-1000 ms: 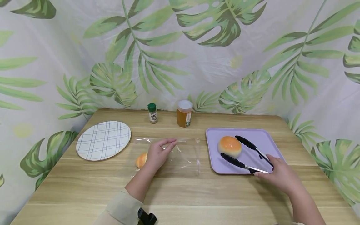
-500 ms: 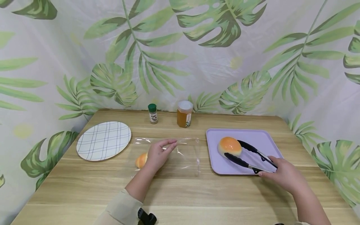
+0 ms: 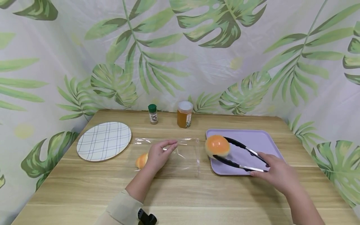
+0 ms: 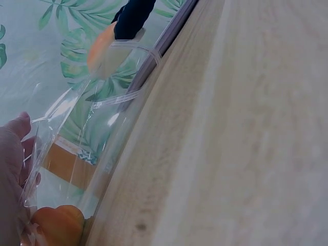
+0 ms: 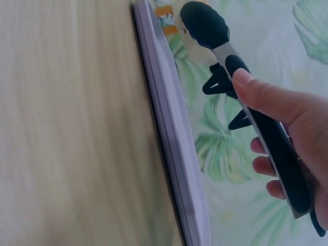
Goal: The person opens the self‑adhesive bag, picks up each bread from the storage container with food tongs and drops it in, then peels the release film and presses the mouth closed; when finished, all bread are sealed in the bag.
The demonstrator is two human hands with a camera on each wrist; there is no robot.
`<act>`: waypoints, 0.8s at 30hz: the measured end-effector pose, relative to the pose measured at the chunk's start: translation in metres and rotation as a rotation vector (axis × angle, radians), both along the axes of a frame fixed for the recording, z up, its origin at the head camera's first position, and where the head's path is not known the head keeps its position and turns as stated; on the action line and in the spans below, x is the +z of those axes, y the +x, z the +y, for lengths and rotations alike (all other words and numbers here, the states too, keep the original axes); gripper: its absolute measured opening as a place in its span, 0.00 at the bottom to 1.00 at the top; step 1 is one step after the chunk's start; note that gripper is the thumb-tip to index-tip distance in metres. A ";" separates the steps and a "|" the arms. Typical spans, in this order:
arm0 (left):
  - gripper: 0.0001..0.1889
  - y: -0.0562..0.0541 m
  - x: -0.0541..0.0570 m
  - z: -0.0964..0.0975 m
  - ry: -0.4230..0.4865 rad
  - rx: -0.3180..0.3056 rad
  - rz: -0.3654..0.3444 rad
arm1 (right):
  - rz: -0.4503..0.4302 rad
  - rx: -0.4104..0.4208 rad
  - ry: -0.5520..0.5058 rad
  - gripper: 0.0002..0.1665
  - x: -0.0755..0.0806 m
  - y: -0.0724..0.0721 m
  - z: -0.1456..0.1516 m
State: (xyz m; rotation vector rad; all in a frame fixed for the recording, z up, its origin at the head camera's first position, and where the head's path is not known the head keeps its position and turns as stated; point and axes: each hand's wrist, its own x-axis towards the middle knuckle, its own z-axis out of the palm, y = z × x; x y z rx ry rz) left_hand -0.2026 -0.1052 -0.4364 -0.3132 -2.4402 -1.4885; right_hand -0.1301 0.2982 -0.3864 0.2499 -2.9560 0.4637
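Observation:
My left hand (image 3: 161,155) pinches the upper film of a clear plastic bag (image 3: 184,164) between thumb and fingers. In the left wrist view the bag's mouth (image 4: 125,96) gapes towards the right side. An orange-brown bread roll (image 3: 141,161) lies inside the bag, partly hidden by the wrist. My right hand (image 3: 278,173) grips black-tipped metal tongs (image 5: 274,146) by both arms. A round glazed bun (image 3: 217,146) is held between the tong tips, raised over the left edge of the lilac tray (image 3: 253,137), close to the bag's mouth.
A white oval plate with blue lines (image 3: 104,140) lies at the left. Towards the back stand a green-capped spice shaker (image 3: 153,115) and an amber jar with a pale lid (image 3: 184,115). A leaf-patterned cloth (image 3: 208,72) hangs behind the wooden table (image 3: 202,200).
The tongs have closed round the bun, and my right hand has lifted it and carried it left to the tray's edge. My left hand has kept its pinch on the bag.

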 end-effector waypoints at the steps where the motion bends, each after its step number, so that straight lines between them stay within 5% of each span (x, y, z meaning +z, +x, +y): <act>1: 0.12 0.000 0.000 0.000 0.000 0.000 0.002 | 0.024 0.013 0.006 0.49 0.000 -0.001 -0.004; 14: 0.12 0.002 0.000 -0.001 0.003 -0.007 -0.013 | 0.051 0.125 0.041 0.48 -0.003 -0.009 -0.037; 24: 0.12 0.004 0.003 0.001 -0.043 -0.033 0.006 | -0.058 0.212 0.037 0.48 -0.006 -0.030 -0.059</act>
